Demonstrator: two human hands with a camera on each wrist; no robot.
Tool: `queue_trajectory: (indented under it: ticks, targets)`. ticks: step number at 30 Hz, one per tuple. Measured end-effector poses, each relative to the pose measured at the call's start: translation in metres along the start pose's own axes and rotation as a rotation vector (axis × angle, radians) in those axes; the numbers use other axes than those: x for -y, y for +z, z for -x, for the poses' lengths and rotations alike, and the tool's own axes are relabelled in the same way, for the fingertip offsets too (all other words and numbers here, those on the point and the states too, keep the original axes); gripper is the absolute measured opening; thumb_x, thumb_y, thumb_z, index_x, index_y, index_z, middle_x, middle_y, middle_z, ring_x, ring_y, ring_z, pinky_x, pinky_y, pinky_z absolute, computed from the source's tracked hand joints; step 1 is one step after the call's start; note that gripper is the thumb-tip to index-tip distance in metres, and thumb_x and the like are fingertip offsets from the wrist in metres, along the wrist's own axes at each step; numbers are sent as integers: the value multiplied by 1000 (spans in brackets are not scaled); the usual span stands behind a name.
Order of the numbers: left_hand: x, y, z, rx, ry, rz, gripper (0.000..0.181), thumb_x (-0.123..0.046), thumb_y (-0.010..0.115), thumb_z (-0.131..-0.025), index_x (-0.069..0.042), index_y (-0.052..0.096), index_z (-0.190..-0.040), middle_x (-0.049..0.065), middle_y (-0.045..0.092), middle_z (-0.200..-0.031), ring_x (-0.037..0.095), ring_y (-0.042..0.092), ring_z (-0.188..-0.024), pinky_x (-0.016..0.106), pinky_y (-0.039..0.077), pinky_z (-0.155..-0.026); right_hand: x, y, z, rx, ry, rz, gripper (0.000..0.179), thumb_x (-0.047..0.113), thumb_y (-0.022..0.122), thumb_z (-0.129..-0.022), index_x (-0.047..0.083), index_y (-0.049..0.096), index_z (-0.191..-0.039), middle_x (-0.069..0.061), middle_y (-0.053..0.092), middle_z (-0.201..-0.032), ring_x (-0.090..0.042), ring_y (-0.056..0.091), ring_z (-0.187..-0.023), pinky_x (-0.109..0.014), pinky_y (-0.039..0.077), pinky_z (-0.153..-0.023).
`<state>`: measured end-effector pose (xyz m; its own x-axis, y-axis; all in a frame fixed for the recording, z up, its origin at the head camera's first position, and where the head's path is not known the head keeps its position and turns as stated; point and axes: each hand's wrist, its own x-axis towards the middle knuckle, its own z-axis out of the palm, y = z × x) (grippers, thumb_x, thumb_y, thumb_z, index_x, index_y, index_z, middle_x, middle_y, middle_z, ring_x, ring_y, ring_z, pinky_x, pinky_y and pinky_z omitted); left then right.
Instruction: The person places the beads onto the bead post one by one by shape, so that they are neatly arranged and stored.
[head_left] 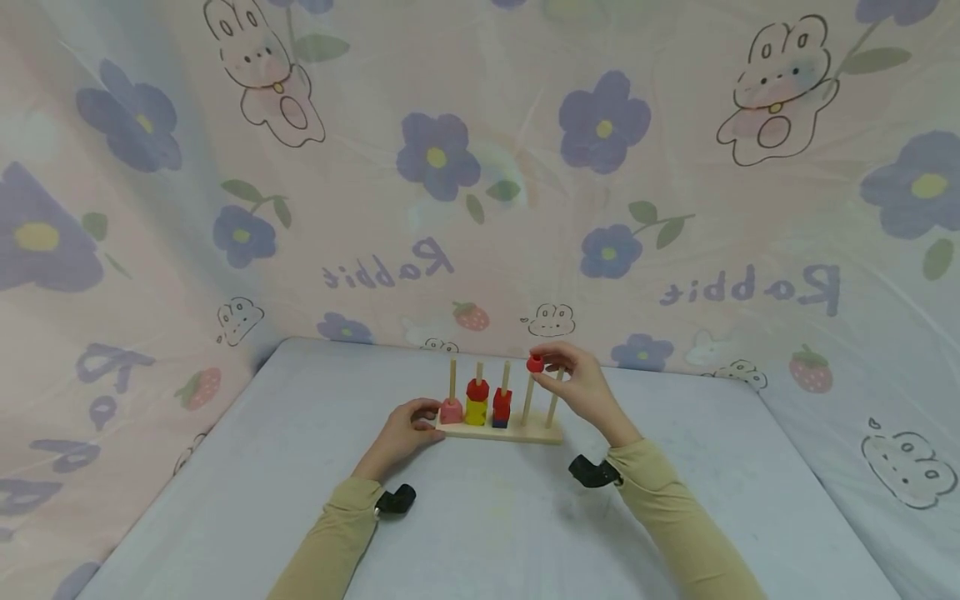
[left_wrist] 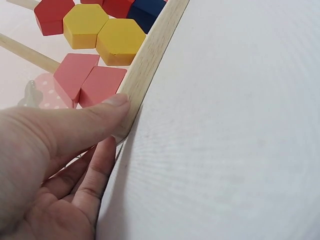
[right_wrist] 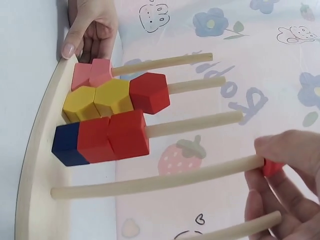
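A wooden peg stacker (head_left: 487,432) with a row of upright pegs stands on the table. My left hand (head_left: 408,429) grips its left end, thumb (left_wrist: 115,102) on the edge of the base. Between the fingertips of my right hand (head_left: 585,385) is a small red bead (head_left: 535,364), right at the tip of the fourth peg (right_wrist: 155,180); the fingers partly cover it. Two pink blocks (left_wrist: 102,87) sit on the leftmost peg. Beside them are two yellow hexagonal blocks (right_wrist: 113,96) under a red one (right_wrist: 150,93). The third peg carries a dark blue block (right_wrist: 66,144) and two red blocks (right_wrist: 129,134).
The fifth peg (head_left: 555,400) is bare and stands close to the right hand. A white cloth covers the table (head_left: 495,517). Behind it hangs a curtain (head_left: 510,225) printed with flowers and rabbits. Black wrist cameras (head_left: 592,472) sit on both sleeves.
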<state>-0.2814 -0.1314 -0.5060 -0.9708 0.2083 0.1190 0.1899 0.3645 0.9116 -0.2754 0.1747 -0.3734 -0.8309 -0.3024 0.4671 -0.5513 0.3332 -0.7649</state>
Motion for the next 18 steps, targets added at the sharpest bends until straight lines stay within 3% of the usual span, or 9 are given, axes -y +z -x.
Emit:
queue_trajectory:
  ticks: [4, 6, 10, 13, 18]
  targets:
    - [-1, 0, 0, 8, -14, 1, 50, -8, 78, -79, -5, 58, -125, 7, 61, -106, 18, 61, -86, 29, 54, -78, 12, 0, 0, 6, 58, -81, 33, -11, 67, -82, -10, 59, -114, -26, 61, -109, -40, 60, -93, -35, 53, -77]
    - [-1, 0, 0, 9, -18, -2, 50, -8, 78, -79, -6, 58, -124, 7, 61, -106, 18, 61, -86, 29, 54, -78, 11, 0, 1, 11, 106, -124, 34, -10, 67, -83, -10, 58, -116, -26, 60, -111, -36, 60, -91, -27, 53, -74]
    - [-1, 1, 1, 6, -21, 5, 49, -8, 78, -79, -6, 59, -124, 7, 61, -107, 18, 61, -86, 29, 54, -79, -7, 1, -1, -1, 200, -211, 37, -4, 70, -83, -6, 59, -118, -22, 62, -111, -25, 63, -90, -23, 53, -74]
    - [0, 1, 0, 5, -14, 11, 49, -8, 78, -79, -6, 58, -124, 7, 61, -107, 18, 61, -87, 30, 54, -79, -17, 3, -2, -12, 230, -223, 37, 1, 72, -83, 0, 61, -118, -18, 63, -110, -20, 63, -89, -24, 53, -75]
    - [1, 0, 0, 4, -10, 19, 49, -7, 78, -79, -5, 59, -124, 7, 61, -107, 18, 61, -86, 29, 54, -78, -20, 4, -4, -2, 238, -182, 36, 2, 73, -83, 2, 62, -117, -14, 62, -111, -22, 63, -90, -25, 54, -75]
